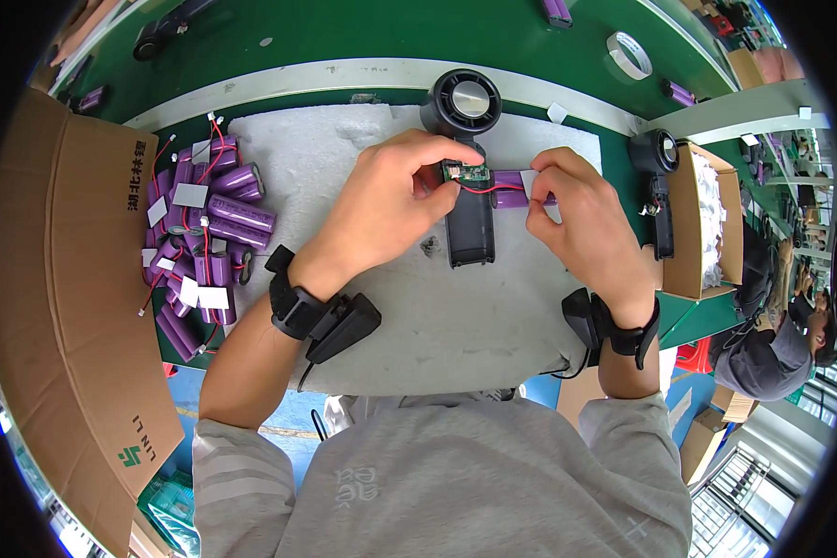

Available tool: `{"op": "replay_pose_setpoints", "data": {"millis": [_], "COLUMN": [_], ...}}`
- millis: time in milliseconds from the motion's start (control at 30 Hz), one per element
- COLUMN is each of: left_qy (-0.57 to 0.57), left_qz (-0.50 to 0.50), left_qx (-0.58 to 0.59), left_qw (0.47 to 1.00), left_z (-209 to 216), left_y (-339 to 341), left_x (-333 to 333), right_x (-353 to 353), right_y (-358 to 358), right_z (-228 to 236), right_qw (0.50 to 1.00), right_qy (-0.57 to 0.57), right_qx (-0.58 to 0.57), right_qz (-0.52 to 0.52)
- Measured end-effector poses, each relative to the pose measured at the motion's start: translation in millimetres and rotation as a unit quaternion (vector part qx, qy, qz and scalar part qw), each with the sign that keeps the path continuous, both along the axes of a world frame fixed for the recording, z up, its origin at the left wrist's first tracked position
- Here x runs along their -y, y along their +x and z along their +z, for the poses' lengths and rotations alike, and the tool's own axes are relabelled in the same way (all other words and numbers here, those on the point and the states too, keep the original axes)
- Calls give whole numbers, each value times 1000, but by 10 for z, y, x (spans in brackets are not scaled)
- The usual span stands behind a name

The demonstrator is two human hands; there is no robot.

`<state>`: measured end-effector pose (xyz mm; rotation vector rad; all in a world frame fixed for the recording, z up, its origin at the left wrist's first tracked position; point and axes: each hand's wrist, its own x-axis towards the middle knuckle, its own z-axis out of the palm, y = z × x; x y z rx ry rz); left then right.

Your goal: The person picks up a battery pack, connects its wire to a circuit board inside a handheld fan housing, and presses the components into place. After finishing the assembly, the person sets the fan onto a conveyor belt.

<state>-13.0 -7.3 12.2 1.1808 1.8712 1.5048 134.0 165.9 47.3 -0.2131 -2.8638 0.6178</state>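
A black handheld fan [470, 232] lies on the pale foam mat with its round head away from me and its handle shell open. At its neck sits a small green circuit board [467, 173]. My left hand [378, 203] pinches around the board, index finger above and thumb below, gripping the fan there. Right of the handle is a purple battery pack [508, 190] with a white pad; red wires run from it to the board. Thumb and fingers of my right hand [588, 214] close on the pack's right end, partly hiding it.
Purple battery packs [216, 219] with wires are piled at left, beside a tall cardboard box [74, 270]. Small screws [430, 245] lie near the handle. To the right are another fan [658, 186] and a carton of white pieces [711, 223]. A tape roll [629, 56] lies beyond.
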Motion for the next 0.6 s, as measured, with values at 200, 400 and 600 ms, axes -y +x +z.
{"op": "replay_pose_setpoints", "data": {"millis": [200,400,600], "left_qy": [-1,-7,-16], "left_qz": [0,2,1], "left_qx": [-3,1,3], "left_qw": [1000,1000,1000], "left_z": [2,-9,4], "left_y": [0,-6,-4], "left_x": [3,3,7], "right_x": [-57,-90,-14], "right_y": [-10,-14,-8], "right_z": [58,94,57], "right_qw": [995,993,998], "right_qy": [-94,-111,-60], "right_qx": [42,39,32], "right_qz": [-2,12,-10]}}
